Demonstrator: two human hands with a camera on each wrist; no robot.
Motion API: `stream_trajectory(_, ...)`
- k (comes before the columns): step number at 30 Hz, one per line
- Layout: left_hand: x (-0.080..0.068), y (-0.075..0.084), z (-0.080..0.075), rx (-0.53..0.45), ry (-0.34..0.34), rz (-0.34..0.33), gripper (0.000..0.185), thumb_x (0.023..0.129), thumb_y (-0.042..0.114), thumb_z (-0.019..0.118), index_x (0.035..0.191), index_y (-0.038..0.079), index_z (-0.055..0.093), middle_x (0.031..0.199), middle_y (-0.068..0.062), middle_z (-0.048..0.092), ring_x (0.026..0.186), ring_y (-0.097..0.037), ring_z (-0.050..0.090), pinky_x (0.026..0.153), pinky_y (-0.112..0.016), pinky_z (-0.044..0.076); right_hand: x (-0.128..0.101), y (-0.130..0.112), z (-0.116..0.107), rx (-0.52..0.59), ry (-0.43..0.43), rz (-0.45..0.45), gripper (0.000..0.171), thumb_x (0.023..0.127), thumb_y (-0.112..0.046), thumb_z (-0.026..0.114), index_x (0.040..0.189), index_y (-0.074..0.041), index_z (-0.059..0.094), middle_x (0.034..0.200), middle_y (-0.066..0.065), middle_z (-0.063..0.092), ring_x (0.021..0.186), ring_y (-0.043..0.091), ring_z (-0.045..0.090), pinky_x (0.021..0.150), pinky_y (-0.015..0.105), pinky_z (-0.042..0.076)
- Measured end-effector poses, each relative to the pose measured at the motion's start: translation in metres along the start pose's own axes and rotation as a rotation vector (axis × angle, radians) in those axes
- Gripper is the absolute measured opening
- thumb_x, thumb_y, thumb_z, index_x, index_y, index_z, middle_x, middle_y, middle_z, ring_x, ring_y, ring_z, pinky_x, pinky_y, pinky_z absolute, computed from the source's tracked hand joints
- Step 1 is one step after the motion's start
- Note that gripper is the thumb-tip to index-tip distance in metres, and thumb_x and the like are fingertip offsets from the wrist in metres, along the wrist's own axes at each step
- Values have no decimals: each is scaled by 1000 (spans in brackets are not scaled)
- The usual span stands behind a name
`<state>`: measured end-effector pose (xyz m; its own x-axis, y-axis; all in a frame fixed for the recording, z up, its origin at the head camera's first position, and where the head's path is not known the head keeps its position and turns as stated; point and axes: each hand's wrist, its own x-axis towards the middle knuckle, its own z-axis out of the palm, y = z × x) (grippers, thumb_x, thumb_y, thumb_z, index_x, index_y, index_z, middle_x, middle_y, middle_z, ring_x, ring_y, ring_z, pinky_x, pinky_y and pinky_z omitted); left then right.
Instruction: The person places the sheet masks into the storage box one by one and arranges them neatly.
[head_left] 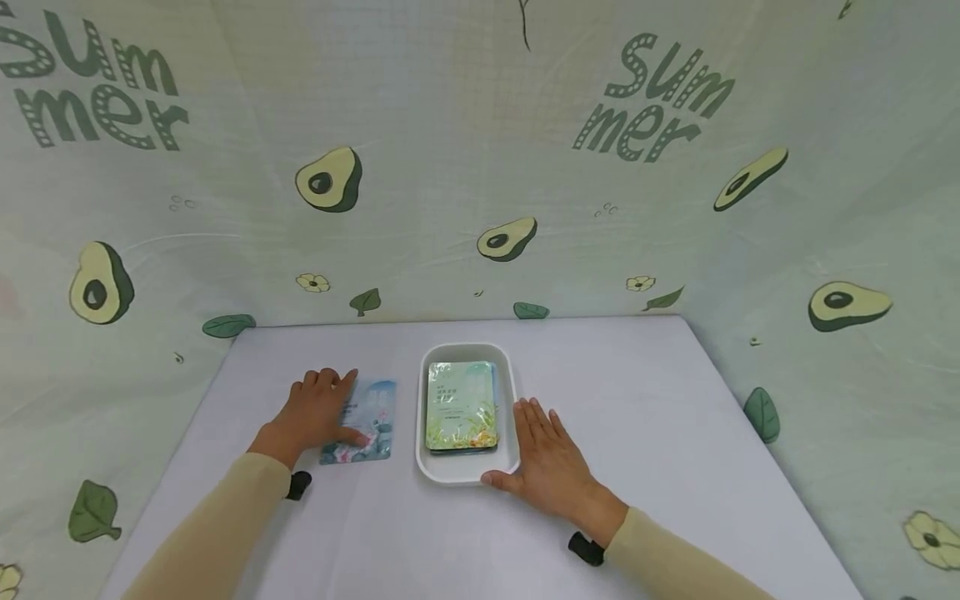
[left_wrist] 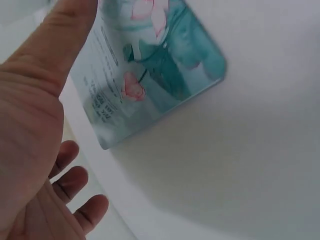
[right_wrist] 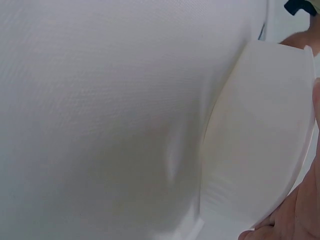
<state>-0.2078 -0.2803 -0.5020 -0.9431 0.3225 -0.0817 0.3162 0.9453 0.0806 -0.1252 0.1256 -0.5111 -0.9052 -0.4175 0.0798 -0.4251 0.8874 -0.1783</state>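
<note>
A blue sheet mask packet (head_left: 378, 417) with pink lotus flowers is at the left. My left hand (head_left: 315, 412) grips it by its left side. In the left wrist view the thumb (left_wrist: 62, 37) overlaps the face of the packet (left_wrist: 165, 55), while the other fingertips show past its edge; the index finger is hidden there. To the right, a white tray (head_left: 450, 477) contains a green floral packet (head_left: 461, 404), with others beneath. My right hand (head_left: 551, 458) rests against the tray's right side, fingers straight and thumb at its near corner. The right wrist view shows the tray's outer wall (right_wrist: 260, 135).
A white-covered table (head_left: 637, 400) carries everything. Behind and beside it hangs a pale curtain (head_left: 420, 108) printed with avocados and leaves. Black straps are at the left wrist (head_left: 298, 485) and the right wrist (head_left: 586, 549).
</note>
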Motion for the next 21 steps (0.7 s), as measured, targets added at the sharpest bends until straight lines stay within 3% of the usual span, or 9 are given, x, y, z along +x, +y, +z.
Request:
stream_trajectory(6, 16, -2, 0, 27, -101, -8, 129, 66, 81, 83, 159, 1, 42, 131, -26, 51, 117, -45, 45, 97, -65, 40, 0, 0, -2, 1, -17, -3, 123, 90, -88, 48, 163, 9, 25, 168, 29, 29, 160, 43, 24, 126, 61, 26)
stream_trajectory(9, 17, -4, 2, 36, -114, -23, 126, 66, 81, 83, 156, 0, 46, 128, -25, 50, 116, -44, 43, 98, -66, 39, -1, -1, -3, 2, -8, -5, 123, 90, -87, 49, 162, 9, 27, 167, 30, 31, 159, 44, 26, 126, 62, 28)
stream_trajectory(14, 18, -6, 6, 40, -33, -35, 123, 60, 81, 86, 142, -6, 54, 128, -29, 50, 117, -49, 44, 99, -68, 40, -2, 0, -3, -19, -8, -6, 122, 90, -88, 46, 163, 8, 27, 168, 29, 31, 159, 43, 26, 126, 61, 28)
stream_trajectory(21, 13, -5, 1, 82, 112, -72, 122, 60, 72, 93, 137, -9, 46, 135, -34, 45, 125, -54, 40, 103, -70, 39, -1, 1, -2, -24, 2, -17, 122, 90, -88, 47, 162, 9, 28, 167, 30, 31, 159, 44, 27, 126, 62, 28)
